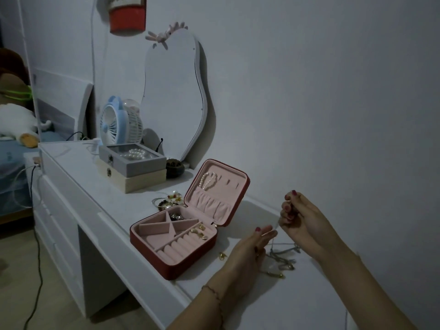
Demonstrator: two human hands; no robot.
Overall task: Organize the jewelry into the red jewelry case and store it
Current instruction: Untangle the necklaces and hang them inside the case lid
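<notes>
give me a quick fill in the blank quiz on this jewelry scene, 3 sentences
1. The red jewelry case with the pink lining lies ___ on the white dresser top.
2. A white pearl strand hangs inside the case's ___.
3. The thin silver chain is pinched by the ___ hand while the left hand steadies it.

Missing words: open; lid; right

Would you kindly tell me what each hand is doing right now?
Left hand: fingers straight, touching the thin chain.
Right hand: pinching the chain's upper end.
</notes>
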